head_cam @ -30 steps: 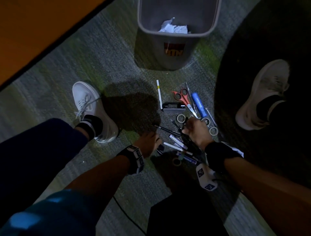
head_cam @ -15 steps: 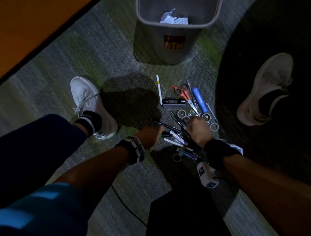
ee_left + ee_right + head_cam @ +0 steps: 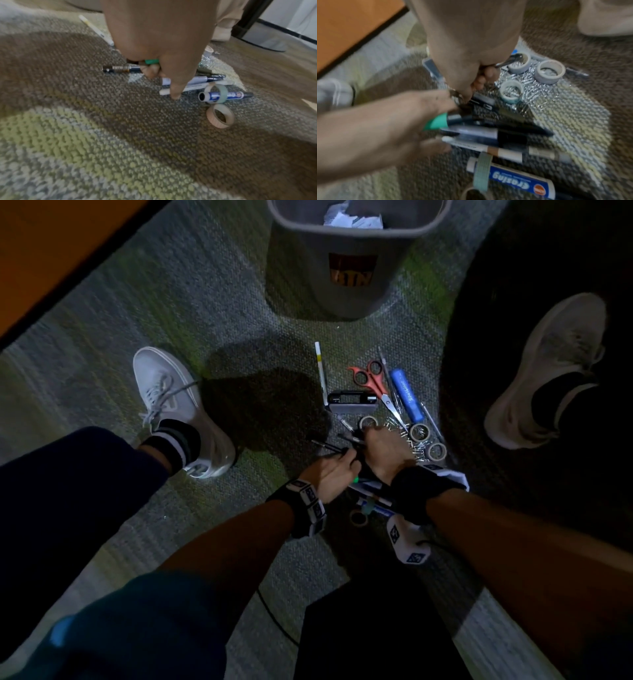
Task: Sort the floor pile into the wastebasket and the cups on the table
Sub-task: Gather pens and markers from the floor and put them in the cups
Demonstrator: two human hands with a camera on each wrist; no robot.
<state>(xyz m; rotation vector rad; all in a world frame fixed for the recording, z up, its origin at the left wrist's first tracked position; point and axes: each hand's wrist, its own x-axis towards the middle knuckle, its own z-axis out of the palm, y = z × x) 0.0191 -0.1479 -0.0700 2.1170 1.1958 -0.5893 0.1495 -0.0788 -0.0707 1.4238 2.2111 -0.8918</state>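
The floor pile lies on the carpet below the grey wastebasket (image 3: 329, 289), which holds crumpled paper (image 3: 352, 217). My left hand (image 3: 344, 458) grips a green-capped marker (image 3: 150, 61) and a dark pen (image 3: 120, 68). Its little finger points down at the white pens (image 3: 193, 86). My right hand (image 3: 371, 440) is curled round a bunch of dark pens (image 3: 506, 61), right beside the left hand. Loose markers (image 3: 505, 150) lie under both hands. No cups are in view.
Red scissors (image 3: 370, 380), a blue marker (image 3: 406, 395), a black stapler (image 3: 352, 402), a white pen (image 3: 320, 368), tape rolls (image 3: 419, 433) and scattered paper clips (image 3: 534, 86) lie in the pile. White shoes (image 3: 174, 409) (image 3: 548, 371) stand left and right.
My left hand has moved right and forward across the pile and now meets the right hand. The right hand has stayed closed on its pens.
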